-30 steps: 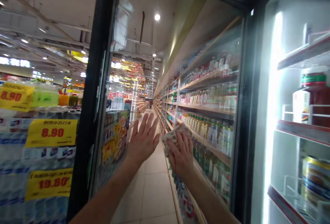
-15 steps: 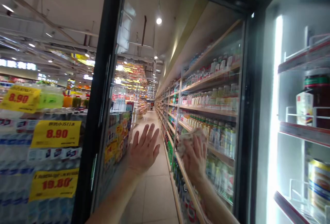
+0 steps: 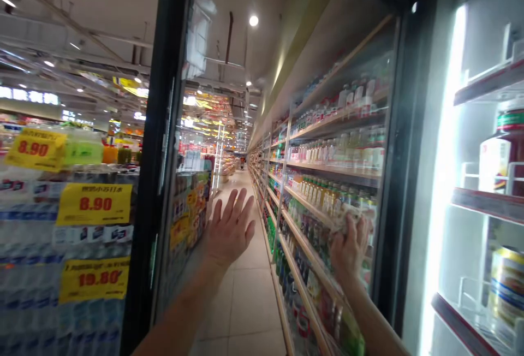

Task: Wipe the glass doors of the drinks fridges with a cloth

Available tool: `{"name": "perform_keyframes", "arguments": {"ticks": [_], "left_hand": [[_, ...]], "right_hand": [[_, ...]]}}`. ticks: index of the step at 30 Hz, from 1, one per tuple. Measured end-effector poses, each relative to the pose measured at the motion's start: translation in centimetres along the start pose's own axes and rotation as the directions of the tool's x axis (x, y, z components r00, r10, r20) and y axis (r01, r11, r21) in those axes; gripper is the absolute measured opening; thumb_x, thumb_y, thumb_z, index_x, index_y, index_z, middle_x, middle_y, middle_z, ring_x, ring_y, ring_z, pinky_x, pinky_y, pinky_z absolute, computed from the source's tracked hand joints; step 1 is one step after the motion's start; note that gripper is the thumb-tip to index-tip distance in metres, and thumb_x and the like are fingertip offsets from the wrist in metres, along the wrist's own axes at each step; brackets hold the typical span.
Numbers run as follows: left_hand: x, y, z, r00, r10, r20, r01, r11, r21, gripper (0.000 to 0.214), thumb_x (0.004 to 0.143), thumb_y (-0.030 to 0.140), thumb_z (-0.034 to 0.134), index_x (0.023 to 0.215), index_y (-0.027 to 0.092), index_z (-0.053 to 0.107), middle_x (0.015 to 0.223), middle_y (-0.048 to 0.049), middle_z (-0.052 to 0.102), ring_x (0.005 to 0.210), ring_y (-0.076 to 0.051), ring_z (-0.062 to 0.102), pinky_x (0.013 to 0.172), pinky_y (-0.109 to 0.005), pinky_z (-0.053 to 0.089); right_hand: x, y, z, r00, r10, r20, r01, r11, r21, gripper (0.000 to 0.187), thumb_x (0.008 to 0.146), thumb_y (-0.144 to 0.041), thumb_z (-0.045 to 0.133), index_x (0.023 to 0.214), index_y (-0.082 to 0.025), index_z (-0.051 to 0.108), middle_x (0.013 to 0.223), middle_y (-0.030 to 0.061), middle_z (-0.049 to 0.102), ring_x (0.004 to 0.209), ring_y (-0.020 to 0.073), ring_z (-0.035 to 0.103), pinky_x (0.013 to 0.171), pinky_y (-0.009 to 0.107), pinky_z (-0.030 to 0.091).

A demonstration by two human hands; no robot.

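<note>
A glass door with a black frame [image 3: 161, 143] stands swung out in front of me. My left hand [image 3: 230, 230] lies against the pane, palm forward, fingers stretched out with nothing in them. On the right part of the pane, my right hand [image 3: 349, 247] presses a pale, crumpled cloth [image 3: 343, 218] to the glass. Its fingers lie over the cloth, which is partly hidden and blurred.
A lit refrigerator on the right holds a dark bottle [image 3: 513, 154] and a can [image 3: 507, 285] on wire-railed shelves. Through the pane show a tiled aisle [image 3: 251, 290] and shelves of bottles [image 3: 327, 151]. Yellow price signs [image 3: 95, 204] hang by stacked drinks at left.
My right hand and the cloth have slid rightward across the glass, nearer the door's right frame. The left hand has stayed in almost the same place. The view has shifted slightly.
</note>
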State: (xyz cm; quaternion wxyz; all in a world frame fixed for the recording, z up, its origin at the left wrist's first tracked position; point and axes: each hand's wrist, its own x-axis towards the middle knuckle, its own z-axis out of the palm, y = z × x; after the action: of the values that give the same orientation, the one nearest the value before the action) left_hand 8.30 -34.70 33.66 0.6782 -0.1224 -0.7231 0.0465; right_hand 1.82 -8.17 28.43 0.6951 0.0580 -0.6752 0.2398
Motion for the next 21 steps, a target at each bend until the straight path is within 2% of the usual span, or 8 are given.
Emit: {"name": "perform_keyframes", "arguments": {"ticks": [2,6,8,12,14,17,19,21], "left_hand": [[0.0,0.1,0.0,1.000,-0.004,-0.008,0.004,1.000,0.007,0.056,0.086,0.031,0.046,0.139,0.020,0.033,0.140,-0.0092,0.042,0.134,-0.023,0.031,0.112,-0.043,0.014],[0.1,0.2,-0.1,1.000,-0.009,-0.012,0.009,1.000,0.016,0.055,0.086,0.031,0.045,0.139,0.020,0.033,0.140,-0.0092,0.041,0.134,-0.022,0.031,0.113,-0.041,0.013],[0.1,0.3,-0.2,1.000,-0.011,-0.009,0.011,1.000,0.012,0.056,0.086,0.031,0.046,0.140,0.021,0.032,0.140,-0.0090,0.041,0.134,-0.022,0.030,0.113,-0.041,0.013],[0.1,0.4,-0.3,1.000,-0.006,0.002,0.006,1.000,0.000,0.060,0.086,0.030,0.046,0.142,0.022,0.024,0.141,-0.0086,0.039,0.135,-0.022,0.028,0.113,-0.042,0.012],[0.1,0.5,-0.4,1.000,-0.005,-0.005,0.005,1.000,-0.006,0.062,0.086,0.029,0.046,0.143,0.023,0.023,0.142,-0.0084,0.038,0.135,-0.022,0.028,0.113,-0.042,0.012],[0.1,0.4,-0.4,1.000,-0.010,-0.012,0.010,1.000,-0.002,0.061,0.085,0.030,0.047,0.142,0.022,0.025,0.141,-0.0086,0.039,0.135,-0.022,0.029,0.113,-0.042,0.013],[0.1,0.3,-0.4,1.000,-0.001,-0.007,0.001,1.000,0.011,0.060,0.085,0.030,0.048,0.141,0.021,0.028,0.141,-0.0091,0.039,0.135,-0.022,0.028,0.113,-0.041,0.013],[0.1,0.2,-0.4,1.000,0.012,-0.005,-0.012,1.000,0.024,0.059,0.085,0.030,0.049,0.140,0.020,0.030,0.141,-0.0095,0.039,0.135,-0.022,0.028,0.113,-0.041,0.013]], "right_hand": [[-0.4,0.1,-0.2,0.999,-0.017,0.033,0.017,1.000,0.022,0.050,0.086,-0.025,0.037,0.135,-0.019,0.038,0.146,0.0165,0.028,0.137,0.0303,0.022,0.103,0.060,0.027],[-2.3,-0.1,-0.1,0.937,-0.302,0.175,0.291,0.953,0.087,0.047,0.084,-0.021,0.042,0.131,-0.028,0.044,0.147,0.0091,0.029,0.137,0.0282,0.024,0.105,0.057,0.027],[-2.4,0.6,0.0,0.962,-0.242,0.130,0.237,0.970,0.057,0.047,0.084,-0.021,0.040,0.131,-0.027,0.044,0.146,0.0095,0.031,0.136,0.0280,0.026,0.105,0.057,0.026],[-1.9,0.2,0.1,0.999,0.038,-0.032,-0.037,0.999,0.011,0.052,0.086,-0.023,0.036,0.138,-0.020,0.035,0.147,0.0150,0.027,0.137,0.0303,0.022,0.103,0.060,0.026],[-2.5,-1.7,0.1,0.997,-0.069,0.028,0.067,0.997,0.037,0.053,0.086,-0.023,0.038,0.139,-0.022,0.033,0.149,0.0141,0.024,0.138,0.0312,0.020,0.103,0.060,0.027],[-4.0,-4.6,0.0,0.922,-0.330,0.205,0.312,0.943,0.115,0.053,0.084,-0.018,0.044,0.135,-0.028,0.038,0.149,0.0102,0.026,0.137,0.0300,0.022,0.105,0.057,0.027],[-4.1,-4.9,0.0,0.901,-0.375,0.216,0.354,0.926,0.130,0.052,0.083,-0.016,0.044,0.133,-0.030,0.039,0.148,0.0093,0.028,0.137,0.0289,0.024,0.105,0.057,0.025],[-3.3,-4.0,0.0,0.941,-0.309,0.136,0.300,0.950,0.084,0.051,0.084,-0.018,0.043,0.134,-0.028,0.038,0.147,0.0112,0.029,0.137,0.0289,0.024,0.105,0.058,0.026]]}}
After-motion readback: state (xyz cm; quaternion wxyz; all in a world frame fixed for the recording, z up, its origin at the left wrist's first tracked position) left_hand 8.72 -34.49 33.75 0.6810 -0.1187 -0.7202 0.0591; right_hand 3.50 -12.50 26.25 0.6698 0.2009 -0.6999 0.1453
